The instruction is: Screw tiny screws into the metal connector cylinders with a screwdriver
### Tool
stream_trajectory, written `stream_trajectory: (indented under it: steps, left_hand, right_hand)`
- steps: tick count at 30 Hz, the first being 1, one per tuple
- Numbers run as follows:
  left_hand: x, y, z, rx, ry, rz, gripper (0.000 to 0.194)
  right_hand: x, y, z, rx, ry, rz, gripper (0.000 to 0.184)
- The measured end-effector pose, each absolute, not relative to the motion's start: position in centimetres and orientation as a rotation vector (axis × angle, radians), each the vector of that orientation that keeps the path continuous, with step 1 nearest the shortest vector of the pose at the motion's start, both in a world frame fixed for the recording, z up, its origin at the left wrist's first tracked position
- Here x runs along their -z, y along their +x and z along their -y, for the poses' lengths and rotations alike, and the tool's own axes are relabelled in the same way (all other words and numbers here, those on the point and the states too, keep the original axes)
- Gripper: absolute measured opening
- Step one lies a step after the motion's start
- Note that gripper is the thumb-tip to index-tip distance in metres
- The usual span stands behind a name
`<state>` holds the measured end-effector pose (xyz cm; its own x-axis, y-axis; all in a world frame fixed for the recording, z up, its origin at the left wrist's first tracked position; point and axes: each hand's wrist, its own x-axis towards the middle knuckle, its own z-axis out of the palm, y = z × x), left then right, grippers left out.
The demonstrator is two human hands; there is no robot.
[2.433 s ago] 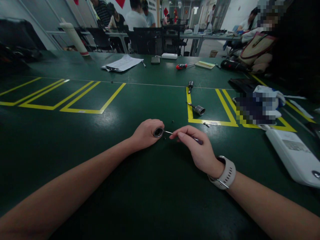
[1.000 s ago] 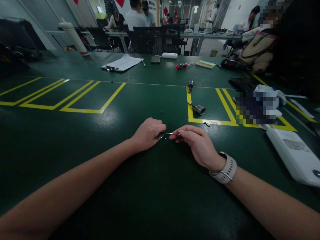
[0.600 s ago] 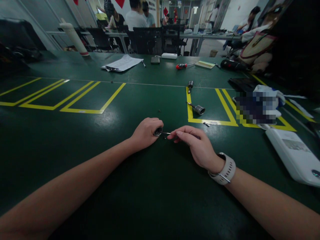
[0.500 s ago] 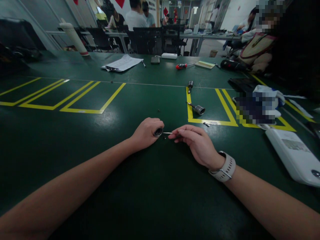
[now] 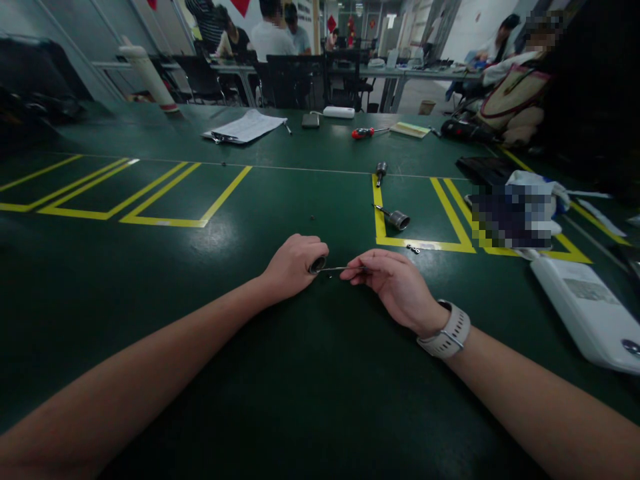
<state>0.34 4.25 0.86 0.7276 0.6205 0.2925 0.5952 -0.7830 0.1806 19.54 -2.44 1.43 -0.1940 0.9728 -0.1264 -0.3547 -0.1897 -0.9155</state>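
My left hand [image 5: 293, 265] rests on the green table, fingers wrapped round a small metal cylinder [image 5: 317, 265] whose open end faces right. My right hand [image 5: 395, 285], with a pale watch on its wrist, pinches a thin screwdriver [image 5: 340, 269]; its metal shaft points left into the cylinder's mouth. A tiny dark screw [image 5: 330, 275] lies on the table just below the shaft. A similar metal cylinder with a tool stuck in it [image 5: 397, 218] lies inside a yellow-taped box to the right.
A small screw [image 5: 413, 249] lies by the yellow line and another speck [image 5: 313, 217] lies farther out. A white device [image 5: 587, 313] sits at the right. Papers [image 5: 245, 127], a red-handled screwdriver [image 5: 364, 133] and a third metal part [image 5: 381, 169] lie beyond. People sit at far tables.
My right hand has turned and drawn slightly right on the screwdriver, its handle now hidden in my fingers. My left hand keeps the cylinder in place. A tiny speck on the table has rolled leftward.
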Motion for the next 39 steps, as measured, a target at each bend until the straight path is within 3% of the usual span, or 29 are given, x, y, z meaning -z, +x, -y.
stream_trajectory:
  steps: [11,16,19,26,32,39]
  left_hand:
    - [-0.4,0.0,-4.5,-0.736,2.610,-1.323,0.009]
    - [-0.4,-0.1,-4.5,-0.907,2.396,-1.540,0.014]
    - [-0.4,0.0,-4.7,-0.994,2.300,-1.602,0.022]
    - [0.4,-0.3,-5.8,-1.533,2.111,-1.729,0.027]
    - [0.6,-1.0,-6.6,-1.744,2.090,-1.701,0.031]
    - [0.4,-1.1,-6.5,-1.795,2.184,-1.595,0.029]
  right_hand:
    - [-1.4,19.4,2.7,-1.344,-1.016,0.924,0.005]
    - [-0.8,18.8,2.1,-1.143,-1.179,1.067,0.017]
    - [-0.4,18.1,0.0,-1.052,-1.193,1.262,0.023]
    - [0.4,15.7,-10.1,-0.882,-1.202,1.585,0.009]
    - [-0.1,11.8,-15.0,-0.924,-1.078,1.892,0.009]
    - [-0.6,13.9,-10.0,-1.054,-0.769,2.254,0.010]
